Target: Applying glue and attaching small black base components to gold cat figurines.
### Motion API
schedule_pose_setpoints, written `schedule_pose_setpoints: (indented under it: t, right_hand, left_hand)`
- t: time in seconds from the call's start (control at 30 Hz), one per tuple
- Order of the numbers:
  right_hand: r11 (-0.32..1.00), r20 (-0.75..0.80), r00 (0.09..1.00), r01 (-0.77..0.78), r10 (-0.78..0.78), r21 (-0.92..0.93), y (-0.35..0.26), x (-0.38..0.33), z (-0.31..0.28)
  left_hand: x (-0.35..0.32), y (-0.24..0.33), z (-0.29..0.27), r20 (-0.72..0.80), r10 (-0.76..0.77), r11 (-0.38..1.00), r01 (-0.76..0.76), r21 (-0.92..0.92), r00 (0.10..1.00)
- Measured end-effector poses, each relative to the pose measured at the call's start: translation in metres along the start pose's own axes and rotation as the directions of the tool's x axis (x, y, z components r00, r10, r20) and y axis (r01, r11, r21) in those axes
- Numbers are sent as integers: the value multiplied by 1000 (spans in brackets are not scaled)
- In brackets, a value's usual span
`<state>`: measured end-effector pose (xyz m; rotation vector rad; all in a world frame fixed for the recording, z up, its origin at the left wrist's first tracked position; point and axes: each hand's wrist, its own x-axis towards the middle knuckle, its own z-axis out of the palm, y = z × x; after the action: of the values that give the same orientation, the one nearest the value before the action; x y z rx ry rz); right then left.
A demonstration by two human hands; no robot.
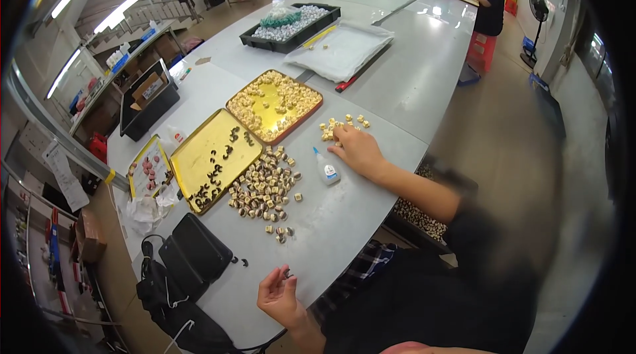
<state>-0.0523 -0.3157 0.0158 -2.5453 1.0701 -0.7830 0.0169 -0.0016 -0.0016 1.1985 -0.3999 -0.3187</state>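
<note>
The right hand (358, 150) is reaching over a small cluster of gold-and-white cube-shaped pieces (341, 127) near the surface's right edge, fingers curled on them, while the left hand (278, 296) is pinching something tiny, best kept steady.

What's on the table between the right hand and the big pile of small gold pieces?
In the head view, a small glue bottle lies between the right hand and the pile of gold pieces; the rest is bare table.
</note>
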Motion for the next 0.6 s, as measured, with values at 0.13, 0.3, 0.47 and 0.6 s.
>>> schedule_pose_setpoints:
  t: [0.13,0.3,0.47,0.6]
  right_hand:
    - [999,-12,999,47,-47,23,6,2,2]
    - [911,-105,994,50,-7,409,7,-3,-15]
    - [587,7,1000,-20,25,809,-18,-38,-32]
    - [318,215,973,-179,-82,931,-59,-80,-25]
  left_hand:
    - [3,1,5,-83,-39,999,37,-20,996]
    - [2,-1,3,-54,-11,999,13,30,998]
    - [1,-2,-2,53,48,998,-50,40,997]
    - [-2,0,-2,39,51,996,-54,77,998]
